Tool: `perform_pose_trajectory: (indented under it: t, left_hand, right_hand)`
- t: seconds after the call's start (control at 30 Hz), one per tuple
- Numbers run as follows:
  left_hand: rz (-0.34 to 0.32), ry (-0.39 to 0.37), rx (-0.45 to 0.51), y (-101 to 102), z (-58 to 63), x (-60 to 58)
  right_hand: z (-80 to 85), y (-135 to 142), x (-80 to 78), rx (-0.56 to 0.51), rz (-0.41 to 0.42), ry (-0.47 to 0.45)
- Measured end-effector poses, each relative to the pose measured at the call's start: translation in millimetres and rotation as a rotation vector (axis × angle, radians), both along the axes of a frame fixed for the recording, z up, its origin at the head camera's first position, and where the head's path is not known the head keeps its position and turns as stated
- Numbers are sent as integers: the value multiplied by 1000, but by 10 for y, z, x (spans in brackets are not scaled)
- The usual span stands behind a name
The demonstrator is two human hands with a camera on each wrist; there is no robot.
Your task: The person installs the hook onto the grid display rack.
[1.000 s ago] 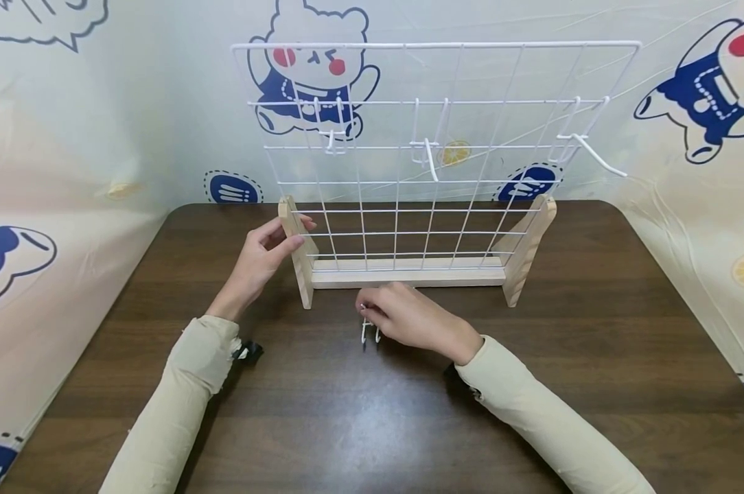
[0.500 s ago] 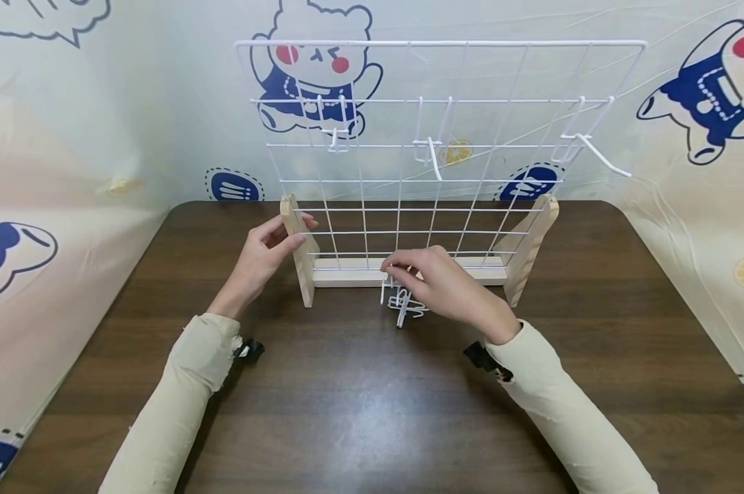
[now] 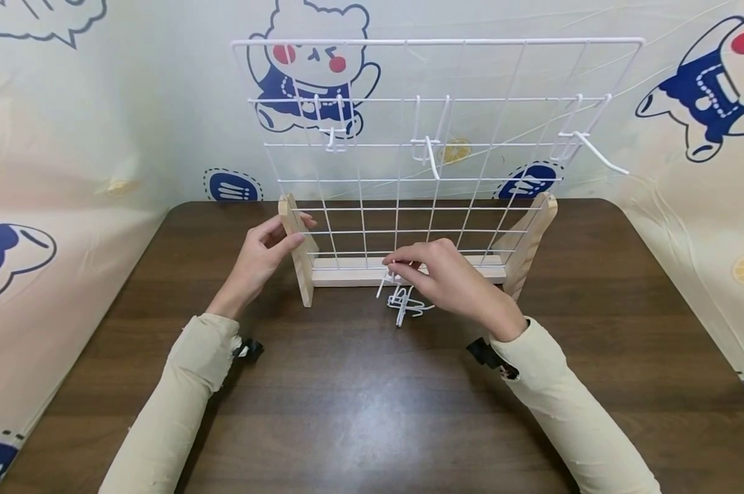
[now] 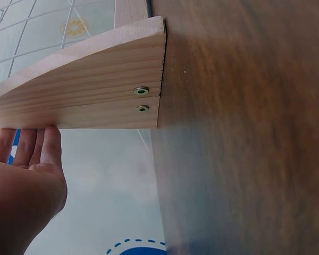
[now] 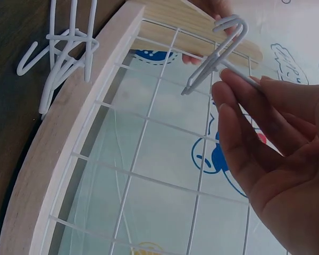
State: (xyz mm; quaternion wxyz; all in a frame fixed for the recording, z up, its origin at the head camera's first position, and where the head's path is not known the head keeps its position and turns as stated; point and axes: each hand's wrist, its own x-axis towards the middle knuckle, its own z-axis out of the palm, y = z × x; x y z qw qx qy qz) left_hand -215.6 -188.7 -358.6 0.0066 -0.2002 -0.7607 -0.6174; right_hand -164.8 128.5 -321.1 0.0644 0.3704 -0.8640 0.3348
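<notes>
A white wire grid panel (image 3: 436,42) stands upright in a wooden base (image 3: 347,276). My left hand (image 3: 256,267) grips the base's left wooden side piece (image 3: 298,257), thumb in front and fingers behind; the left wrist view shows fingers at its edge. In front of the grid's lower part, my right hand (image 3: 452,285) pinches a white wire hook (image 5: 223,48) by its prong between thumb and fingers, clear of the table. Several white hooks (image 3: 400,302) lie tangled on the table just below that hand, also partly seen in the right wrist view.
Three white hooks hang from the grid's second bar: a left hook (image 3: 331,132), a middle hook (image 3: 432,158) and a right hook (image 3: 600,158) jutting forward. Behind the brown table (image 3: 347,412) hangs a cartoon-printed cloth (image 3: 187,103). The right wooden side piece (image 3: 526,240) is partly behind my right hand.
My right hand has lifted a hook from the table and moved up and right to the grid's lower front, uncovering the other hooks. The held hook has tilted slightly. My left hand stays put.
</notes>
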Motion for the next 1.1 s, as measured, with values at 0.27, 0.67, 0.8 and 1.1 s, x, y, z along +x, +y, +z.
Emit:
perform_pose_trajectory:
  t: [0.27, 0.67, 0.8, 1.1]
  left_hand:
    - [-6, -7, 3, -8, -15, -6]
    - [-3, -11, -12, -33, -83, -63]
    - [5, -8, -11, -71, -193, -139]
    - [-10, -9, -5, -6, -9, -15]
  right_hand:
    - [21, 38, -10, -56, -4, 47]
    - [51, 91, -27, -243, -33, 100]
    - [61, 98, -21, -371, -37, 111]
    - [166, 65, 56, -532, -64, 117]
